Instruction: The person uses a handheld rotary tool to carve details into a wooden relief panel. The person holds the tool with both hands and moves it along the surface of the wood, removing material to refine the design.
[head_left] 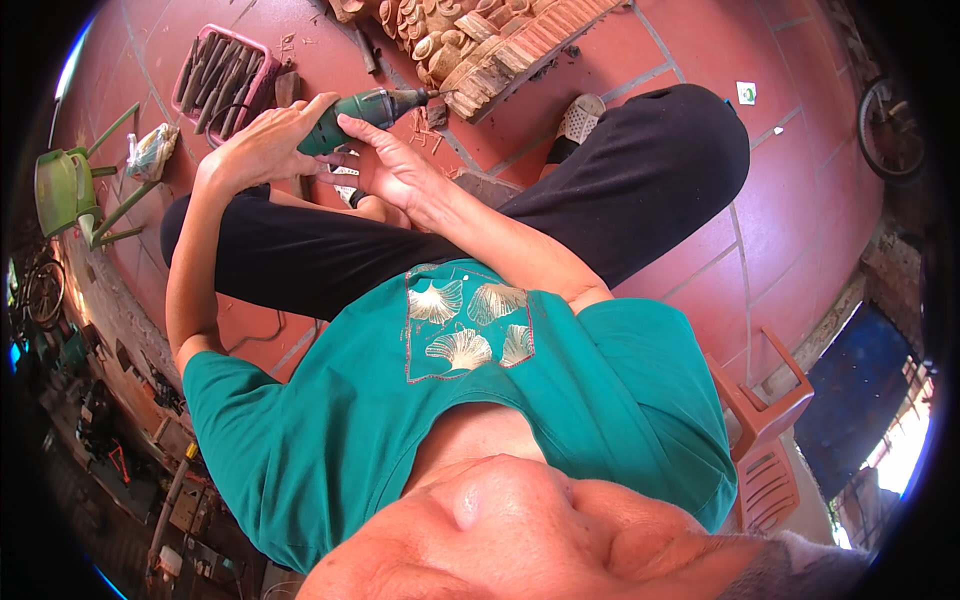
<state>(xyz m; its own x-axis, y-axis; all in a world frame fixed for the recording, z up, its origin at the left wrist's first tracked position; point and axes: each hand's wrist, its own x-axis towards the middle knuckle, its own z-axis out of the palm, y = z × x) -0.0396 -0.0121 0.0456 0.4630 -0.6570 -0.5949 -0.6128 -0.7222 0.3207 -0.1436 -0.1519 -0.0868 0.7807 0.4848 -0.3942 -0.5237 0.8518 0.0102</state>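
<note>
A green rotary tool point(360, 115) with a black nose lies across both of my hands. My left hand point(262, 140) is closed around its rear end, thumb along the top. From the near side my right hand point(390, 172) grips the body with the thumb on it, its other fingers partly hidden below. The thin bit points right and reaches the near left end of a carved wooden piece point(510, 55); whether it touches the wood I cannot tell. Scroll-like relief covers the carving's top, and a ridged border runs along its near edge.
Dark rod-like tools fill a pink basket point(262, 92) at the far left. Beside it stand a green chair point(65, 190) and a plastic bag point(152, 150). Wood shavings and small blocks lie on red tiles point(690, 240). My crossed legs flank the work. A brown chair point(775, 410) stands right.
</note>
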